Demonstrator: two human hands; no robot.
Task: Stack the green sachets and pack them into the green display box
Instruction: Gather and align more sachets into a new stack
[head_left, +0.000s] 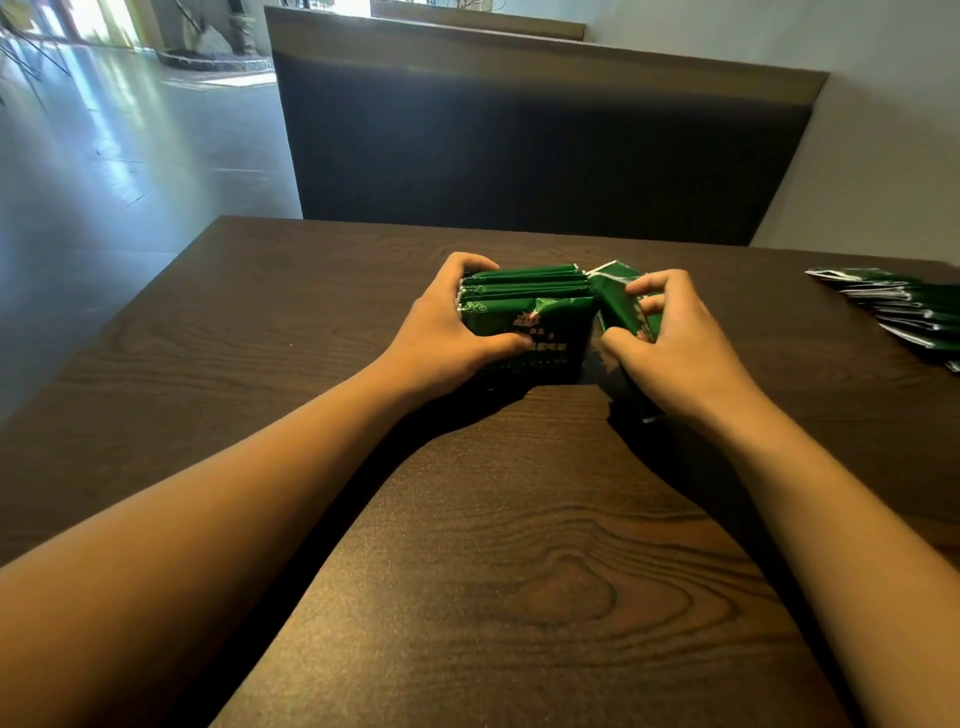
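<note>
Head-worn view, forward and down, close over the wooden table (493, 571).

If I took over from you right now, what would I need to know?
Left hand grips the green box, which stands on the table with a row of sachets upright in it.
Right hand pinches one more sachet just right of the box, not yet in.
Done: the box looks partly filled.
Left: slide this one in, then stack and pack the loose pile at the table's far right edge.
</note>
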